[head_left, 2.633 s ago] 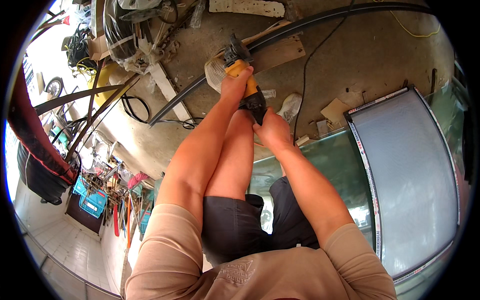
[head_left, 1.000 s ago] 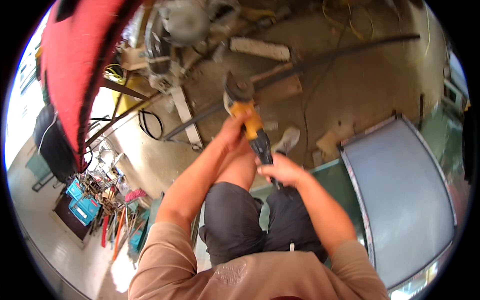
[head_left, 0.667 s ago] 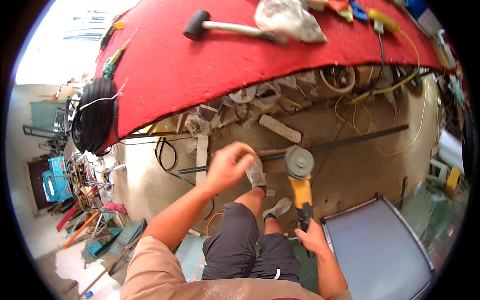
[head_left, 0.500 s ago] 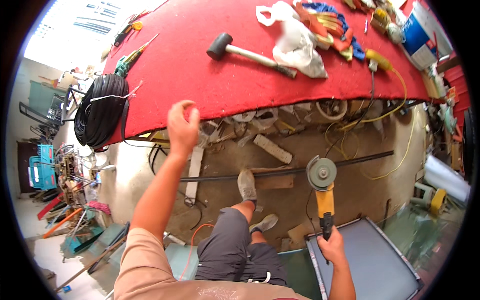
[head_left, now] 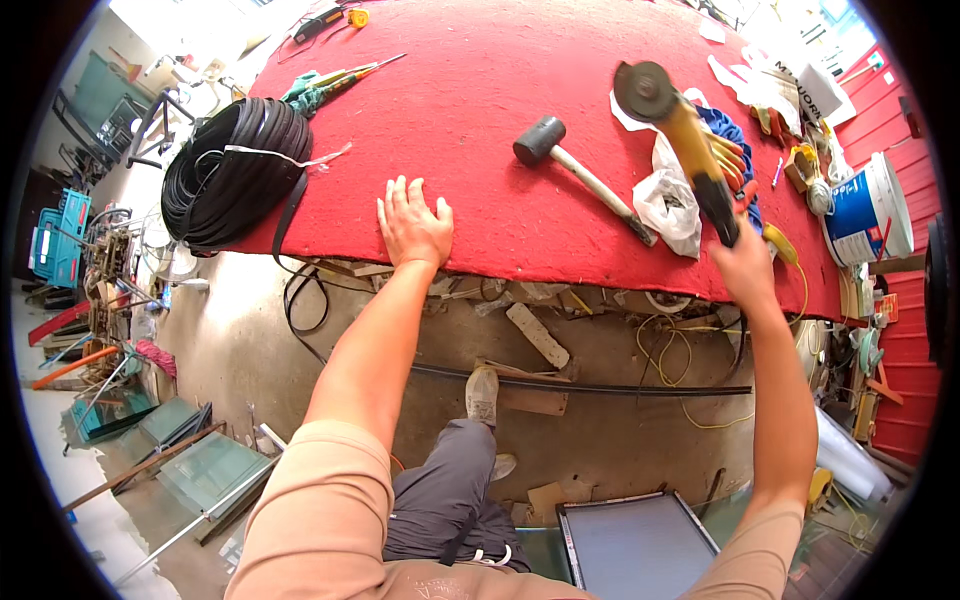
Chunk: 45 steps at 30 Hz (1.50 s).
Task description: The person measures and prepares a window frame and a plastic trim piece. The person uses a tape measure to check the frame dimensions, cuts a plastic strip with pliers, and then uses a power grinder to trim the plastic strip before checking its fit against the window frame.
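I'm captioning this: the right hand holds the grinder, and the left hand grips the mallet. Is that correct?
Not quite: the left hand isn't gripping the mallet; the head view shows it resting open on the red table covering. The right hand does hold the grinder.

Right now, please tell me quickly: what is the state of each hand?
Left hand: open, palm down on the red table, holding nothing.
Right hand: closed, holding the angle grinder.

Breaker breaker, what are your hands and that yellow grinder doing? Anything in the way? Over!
Left hand flat on red tabletop. Right hand gripping yellow grinder by black end. White bag partly behind it in view, mallet lying to the left.
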Available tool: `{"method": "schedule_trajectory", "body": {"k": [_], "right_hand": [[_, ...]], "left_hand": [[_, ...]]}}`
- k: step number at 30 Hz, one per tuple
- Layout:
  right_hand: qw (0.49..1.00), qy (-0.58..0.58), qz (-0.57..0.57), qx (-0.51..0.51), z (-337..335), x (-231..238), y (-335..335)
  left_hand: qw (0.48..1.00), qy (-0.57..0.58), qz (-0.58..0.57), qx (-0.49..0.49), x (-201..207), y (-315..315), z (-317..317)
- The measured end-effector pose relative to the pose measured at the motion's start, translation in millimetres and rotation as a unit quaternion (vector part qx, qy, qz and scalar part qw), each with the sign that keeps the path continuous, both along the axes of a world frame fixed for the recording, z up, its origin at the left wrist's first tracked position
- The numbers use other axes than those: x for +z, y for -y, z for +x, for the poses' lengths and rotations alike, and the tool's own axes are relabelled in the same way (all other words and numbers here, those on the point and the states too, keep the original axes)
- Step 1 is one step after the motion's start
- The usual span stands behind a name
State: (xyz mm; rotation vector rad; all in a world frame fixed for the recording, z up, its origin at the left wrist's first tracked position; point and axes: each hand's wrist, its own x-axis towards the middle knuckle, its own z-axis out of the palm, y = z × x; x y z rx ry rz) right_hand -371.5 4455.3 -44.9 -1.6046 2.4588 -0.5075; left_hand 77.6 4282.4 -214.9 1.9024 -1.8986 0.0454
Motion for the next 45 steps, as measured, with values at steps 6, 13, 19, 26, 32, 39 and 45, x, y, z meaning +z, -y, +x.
{"method": "schedule_trajectory", "body": {"k": [6, 13, 19, 26, 32, 39, 45], "right_hand": [[0.98, -0.122, 0.147, -0.063, 42, -21, 174], [0.98, -0.066, 0.141, -0.125, 30, -120, 250], [0.989, -0.138, -0.021, 0.044, 18, -131, 252], [0.923, 0.041, -0.371, 0.095, 185, -112, 10], [0.986, 0.131, 0.092, -0.053, 208, -332, -197], [0.937, -0.005, 0.349, 0.006, 155, -524, -267], [0.947, -0.101, 0.288, 0.1, 90, -641, -284]], "left_hand": [[1.0, 0.0, 0.007, 0.009, 1, -5, 6], [0.999, -0.013, -0.03, -0.022, 2, 0, -5], [0.998, -0.007, -0.062, -0.022, -11, 12, -4], [0.99, 0.041, -0.134, -0.033, -15, 17, 15], [0.99, 0.041, -0.122, -0.058, -13, 22, 16], [0.988, 0.128, 0.001, -0.083, -13, 39, 41], [0.982, 0.074, -0.072, -0.156, -14, 40, 36]]}}
